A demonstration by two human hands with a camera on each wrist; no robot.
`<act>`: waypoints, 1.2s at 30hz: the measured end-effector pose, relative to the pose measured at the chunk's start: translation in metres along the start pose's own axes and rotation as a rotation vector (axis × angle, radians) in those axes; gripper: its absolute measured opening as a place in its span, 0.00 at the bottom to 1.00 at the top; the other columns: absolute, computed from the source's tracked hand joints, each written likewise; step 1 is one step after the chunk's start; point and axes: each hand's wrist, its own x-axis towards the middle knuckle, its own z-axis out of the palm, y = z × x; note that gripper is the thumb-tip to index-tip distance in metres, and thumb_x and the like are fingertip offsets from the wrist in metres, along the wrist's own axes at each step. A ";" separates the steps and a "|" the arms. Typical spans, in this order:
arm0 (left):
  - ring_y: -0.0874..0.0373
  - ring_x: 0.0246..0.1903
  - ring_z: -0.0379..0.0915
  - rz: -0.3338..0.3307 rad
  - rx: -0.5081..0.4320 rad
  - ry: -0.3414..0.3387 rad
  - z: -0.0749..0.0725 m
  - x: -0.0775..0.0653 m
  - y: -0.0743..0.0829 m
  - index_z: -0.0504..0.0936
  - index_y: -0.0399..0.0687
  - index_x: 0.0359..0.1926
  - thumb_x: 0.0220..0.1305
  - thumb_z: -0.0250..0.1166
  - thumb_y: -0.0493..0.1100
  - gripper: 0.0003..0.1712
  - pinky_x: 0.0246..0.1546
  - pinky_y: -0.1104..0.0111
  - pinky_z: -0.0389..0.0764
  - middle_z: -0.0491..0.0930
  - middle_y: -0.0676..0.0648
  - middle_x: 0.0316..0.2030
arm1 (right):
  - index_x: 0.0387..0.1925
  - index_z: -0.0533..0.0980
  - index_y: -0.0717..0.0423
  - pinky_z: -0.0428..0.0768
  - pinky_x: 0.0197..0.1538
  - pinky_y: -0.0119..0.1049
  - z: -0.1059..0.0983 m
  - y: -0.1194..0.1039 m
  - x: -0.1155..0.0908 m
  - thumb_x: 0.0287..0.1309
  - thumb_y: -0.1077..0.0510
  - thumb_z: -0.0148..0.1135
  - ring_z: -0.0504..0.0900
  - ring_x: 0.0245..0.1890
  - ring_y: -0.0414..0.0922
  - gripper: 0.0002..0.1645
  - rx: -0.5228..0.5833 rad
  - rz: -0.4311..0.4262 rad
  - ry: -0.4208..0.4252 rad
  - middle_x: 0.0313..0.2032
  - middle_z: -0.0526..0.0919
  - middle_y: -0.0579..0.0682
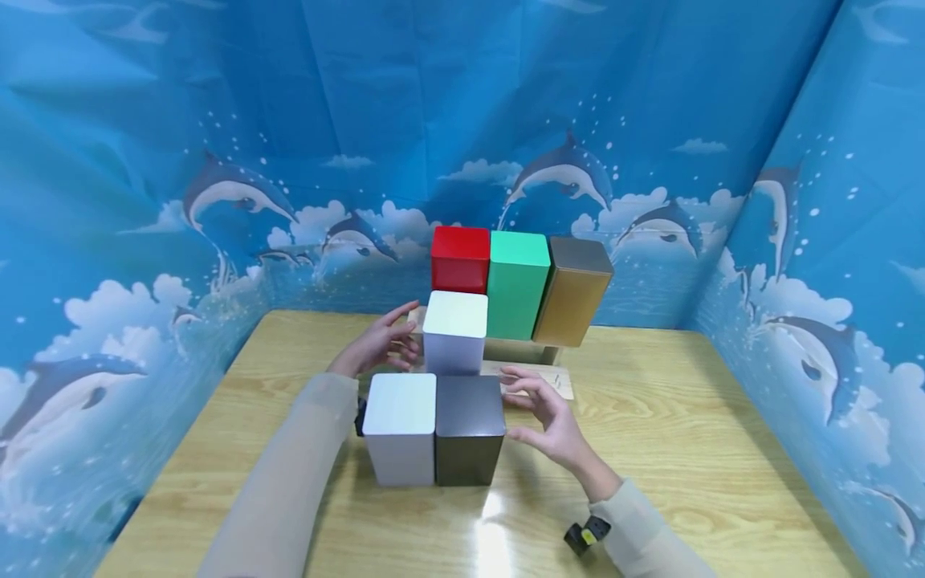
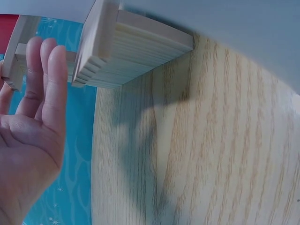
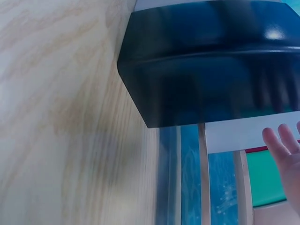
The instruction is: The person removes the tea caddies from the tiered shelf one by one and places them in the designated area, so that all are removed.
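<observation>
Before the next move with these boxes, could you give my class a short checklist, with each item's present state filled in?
1. Left hand free: ok; it holds nothing, beside the rear white box.
2. Right hand clear of the black box: cannot tell; its thumb is very close to the side.
3. Front white box and black box upright, side by side on the table: ok.
4. Front approach to the rear white box clear: not ok; the front pair stands before it.
5. Rear white box firmly seated: cannot tell; its base is hidden.
6. Red box, green box and gold box in a row behind: ok.
</observation>
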 end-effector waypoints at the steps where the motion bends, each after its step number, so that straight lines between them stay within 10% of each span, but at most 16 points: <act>1: 0.48 0.32 0.78 0.003 0.001 0.000 0.000 0.000 0.000 0.55 0.74 0.69 0.67 0.55 0.54 0.32 0.34 0.52 0.81 0.77 0.37 0.36 | 0.50 0.64 0.77 0.69 0.54 0.59 -0.001 0.000 0.000 0.46 0.74 0.65 0.62 0.58 0.68 0.28 0.006 -0.006 0.003 0.60 0.57 0.76; 36: 0.48 0.31 0.78 -0.004 0.008 0.019 0.003 -0.001 0.001 0.56 0.74 0.68 0.67 0.54 0.54 0.30 0.34 0.51 0.81 0.77 0.37 0.36 | 0.49 0.65 0.79 0.73 0.51 0.56 -0.015 -0.005 0.018 0.54 0.73 0.59 0.67 0.55 0.68 0.22 -0.025 0.023 0.127 0.57 0.63 0.75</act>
